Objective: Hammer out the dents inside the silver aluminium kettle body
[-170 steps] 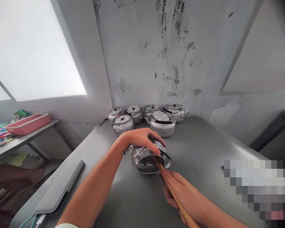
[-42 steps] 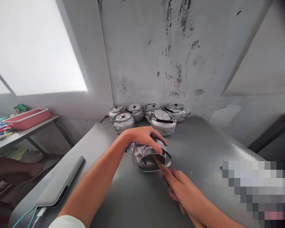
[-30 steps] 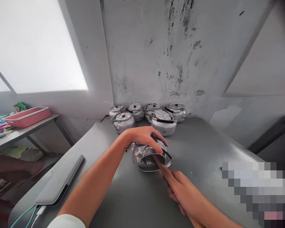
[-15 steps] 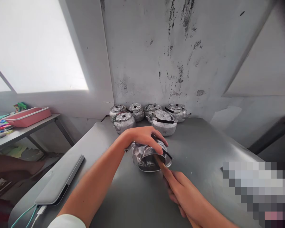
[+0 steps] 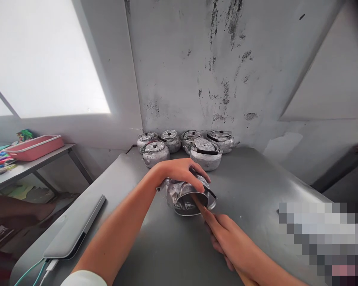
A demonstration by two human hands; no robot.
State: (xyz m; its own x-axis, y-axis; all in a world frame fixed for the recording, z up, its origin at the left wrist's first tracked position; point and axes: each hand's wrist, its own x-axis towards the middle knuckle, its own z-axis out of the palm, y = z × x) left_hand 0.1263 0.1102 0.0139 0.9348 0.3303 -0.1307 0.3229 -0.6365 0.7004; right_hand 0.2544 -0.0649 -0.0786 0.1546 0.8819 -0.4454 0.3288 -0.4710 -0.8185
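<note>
A dented silver metal kettle lies tipped on the grey table, its round lidless mouth towards me and its spout to the left. From above, my left hand is curled over the kettle's body and grips it, thumb near the mouth's upper rim. The kettle's black handle hangs to the right. My right hand is closed round a wooden stick, its index finger laid along it. The stick's far end goes into the kettle's mouth, and its tip is hidden inside.
Several lidded silver kettles stand at the table's far end by the stained wall. A grey device with cables lies at left. A pink basket sits on a side table. Someone's leg shows below it. A pixelated patch covers the lower right.
The wooden stick and my right hand have shifted very slightly, the stick leaning a little further left in the kettle's mouth. My left hand and the kettle stay in place.
</note>
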